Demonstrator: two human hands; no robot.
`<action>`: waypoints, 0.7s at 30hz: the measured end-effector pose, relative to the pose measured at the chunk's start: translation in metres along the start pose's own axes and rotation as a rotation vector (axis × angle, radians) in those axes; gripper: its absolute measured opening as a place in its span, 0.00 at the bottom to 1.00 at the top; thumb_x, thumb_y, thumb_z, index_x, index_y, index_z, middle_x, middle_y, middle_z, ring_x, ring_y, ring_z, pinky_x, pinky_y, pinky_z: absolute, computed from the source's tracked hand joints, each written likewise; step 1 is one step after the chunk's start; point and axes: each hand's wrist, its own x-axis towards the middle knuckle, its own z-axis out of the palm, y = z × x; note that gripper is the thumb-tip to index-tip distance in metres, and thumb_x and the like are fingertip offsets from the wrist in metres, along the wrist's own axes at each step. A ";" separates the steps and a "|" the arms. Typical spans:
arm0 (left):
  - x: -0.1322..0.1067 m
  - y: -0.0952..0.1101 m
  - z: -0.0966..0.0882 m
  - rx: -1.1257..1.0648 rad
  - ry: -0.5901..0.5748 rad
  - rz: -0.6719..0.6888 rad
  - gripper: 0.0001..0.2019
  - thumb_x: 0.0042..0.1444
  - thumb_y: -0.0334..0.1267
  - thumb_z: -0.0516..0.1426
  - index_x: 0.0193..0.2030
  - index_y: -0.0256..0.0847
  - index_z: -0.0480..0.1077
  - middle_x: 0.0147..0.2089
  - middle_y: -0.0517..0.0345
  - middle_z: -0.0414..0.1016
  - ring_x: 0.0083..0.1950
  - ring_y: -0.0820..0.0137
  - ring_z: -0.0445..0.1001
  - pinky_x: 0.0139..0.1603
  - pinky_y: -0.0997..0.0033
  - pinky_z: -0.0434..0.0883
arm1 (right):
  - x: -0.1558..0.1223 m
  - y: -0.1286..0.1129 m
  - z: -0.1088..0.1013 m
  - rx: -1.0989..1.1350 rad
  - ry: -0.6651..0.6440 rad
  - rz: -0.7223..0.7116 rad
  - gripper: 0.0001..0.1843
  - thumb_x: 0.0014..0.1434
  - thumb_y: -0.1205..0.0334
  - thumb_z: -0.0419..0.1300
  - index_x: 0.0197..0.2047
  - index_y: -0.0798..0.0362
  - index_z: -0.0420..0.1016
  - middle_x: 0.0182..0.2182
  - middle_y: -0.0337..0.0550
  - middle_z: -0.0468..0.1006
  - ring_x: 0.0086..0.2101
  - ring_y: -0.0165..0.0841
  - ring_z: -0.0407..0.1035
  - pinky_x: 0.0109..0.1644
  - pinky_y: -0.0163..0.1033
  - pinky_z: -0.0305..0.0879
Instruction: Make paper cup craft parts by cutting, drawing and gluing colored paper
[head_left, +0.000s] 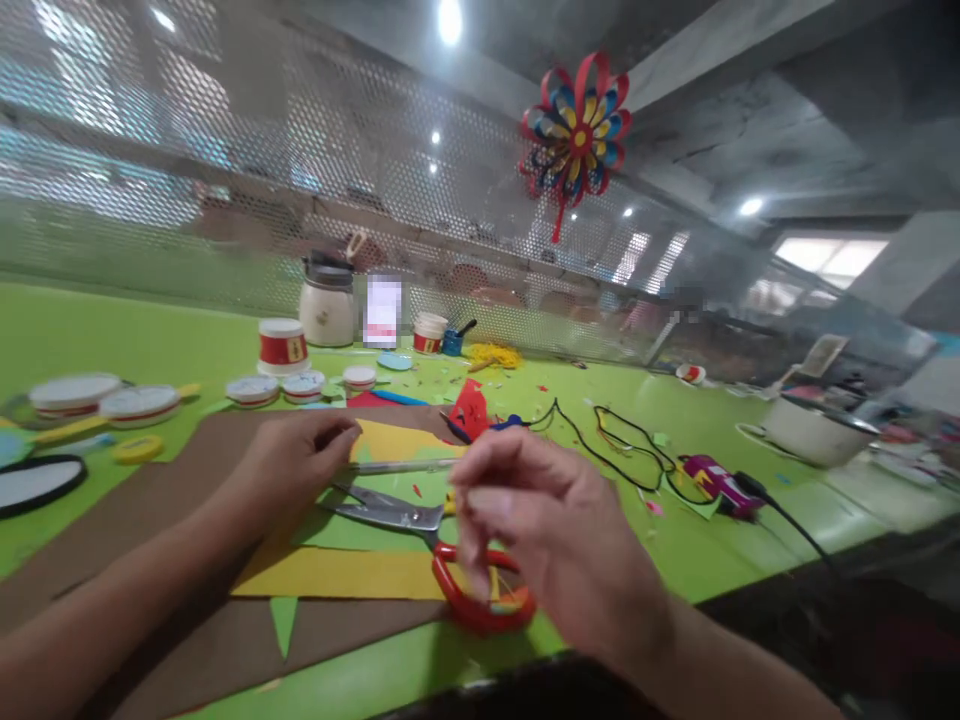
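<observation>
My left hand [296,462] rests low over the brown sheet [217,450], its fingers curled together beside a yellow paper piece [390,440]. What is in that pinch, if anything, is hidden. In front of me my right hand [570,540] is raised with thumb and forefinger pinched together, slightly blurred; I cannot make out anything between them. Partly behind it lie scissors with red handles [480,612], their blades pointing left across green paper. A yellow paper strip [345,574] runs below the blades, and a thin silver rod [405,466] lies above them.
Paper tubs [283,345] and round lids [75,394] stand to the left, near a jug [327,305] and a lit phone [382,312]. A black cord and a purple packet [720,485] lie right, before a white pot [817,428]. A paper flower [581,138] hangs above.
</observation>
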 end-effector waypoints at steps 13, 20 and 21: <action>-0.007 0.000 -0.001 0.073 -0.075 0.145 0.12 0.55 0.38 0.50 0.38 0.37 0.73 0.25 0.59 0.73 0.25 0.71 0.68 0.28 0.72 0.62 | 0.111 0.030 -0.123 -1.057 0.313 -0.284 0.15 0.55 0.53 0.57 0.34 0.58 0.75 0.30 0.47 0.75 0.32 0.37 0.68 0.38 0.44 0.65; -0.010 0.003 -0.002 0.097 -0.172 0.154 0.14 0.54 0.34 0.49 0.39 0.38 0.75 0.25 0.58 0.75 0.26 0.69 0.71 0.29 0.71 0.63 | 0.091 0.063 -0.117 -1.159 0.160 -0.232 0.26 0.48 0.57 0.66 0.51 0.52 0.73 0.46 0.51 0.75 0.48 0.45 0.65 0.55 0.50 0.58; -0.010 0.004 -0.002 0.099 -0.188 0.151 0.14 0.54 0.34 0.49 0.39 0.38 0.75 0.27 0.57 0.76 0.27 0.68 0.72 0.30 0.70 0.63 | 0.089 0.066 -0.115 -1.153 0.161 -0.221 0.30 0.48 0.60 0.65 0.56 0.51 0.69 0.47 0.51 0.75 0.48 0.44 0.65 0.55 0.49 0.58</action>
